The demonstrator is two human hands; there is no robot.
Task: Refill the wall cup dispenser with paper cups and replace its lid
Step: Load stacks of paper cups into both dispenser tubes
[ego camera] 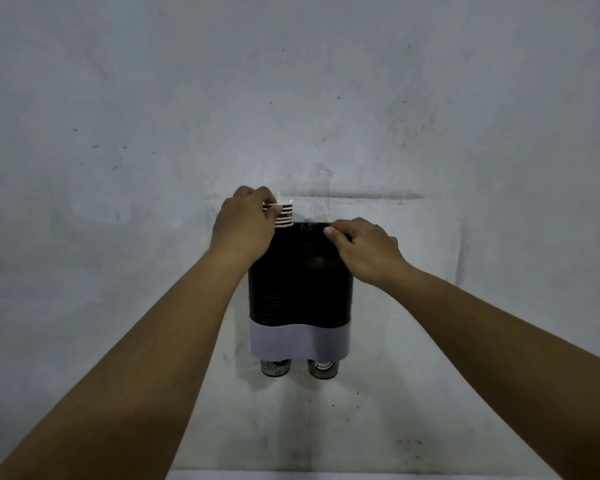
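Observation:
A dark, see-through cup dispenser with a pale band near its bottom hangs on the wall. Two cup bottoms stick out underneath. At the dispenser's top left, my left hand grips a stack of paper cups; their white rims show just above the opening. My right hand holds the dispenser's top right edge, thumb on the front and fingers curled over the rim. A clear plastic flap, perhaps the lid, stands up behind the top; I cannot tell for sure.
The grey, stained wall fills the view around the dispenser. A lighter ledge or floor edge runs along the bottom below it.

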